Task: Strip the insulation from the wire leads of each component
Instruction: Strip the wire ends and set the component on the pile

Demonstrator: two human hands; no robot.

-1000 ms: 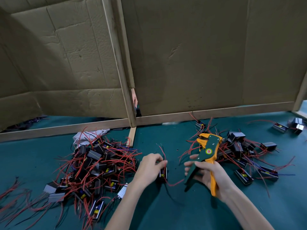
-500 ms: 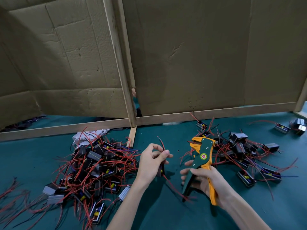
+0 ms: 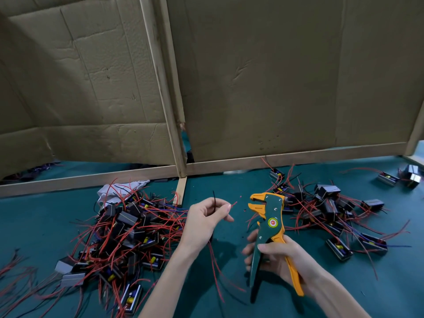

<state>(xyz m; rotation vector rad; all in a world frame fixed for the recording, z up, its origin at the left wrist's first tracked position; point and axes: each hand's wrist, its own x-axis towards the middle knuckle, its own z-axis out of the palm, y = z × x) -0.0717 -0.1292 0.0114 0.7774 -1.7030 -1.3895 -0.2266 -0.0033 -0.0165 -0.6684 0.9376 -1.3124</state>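
My left hand (image 3: 205, 219) is raised over the green table and pinches the wire leads of one component; a black lead (image 3: 214, 201) sticks up past my fingers and a red lead tip (image 3: 234, 204) pokes out to the right. Red wires (image 3: 215, 269) trail down below my wrist; the component's body is hidden behind my hand. My right hand (image 3: 282, 258) grips the handles of a green and orange wire stripper (image 3: 268, 223). Its open jaws point left, a short gap from the red tip.
A large heap of black components with red wires (image 3: 124, 235) lies at the left, with a white cloth (image 3: 114, 191) behind it. A second, looser group (image 3: 330, 210) spreads at the right. Cardboard walls on a wooden frame (image 3: 181, 161) close off the back.
My left hand has lifted the component off the table and brought its leads up between the fingers. The stripper has tilted so its jaws face the leads.
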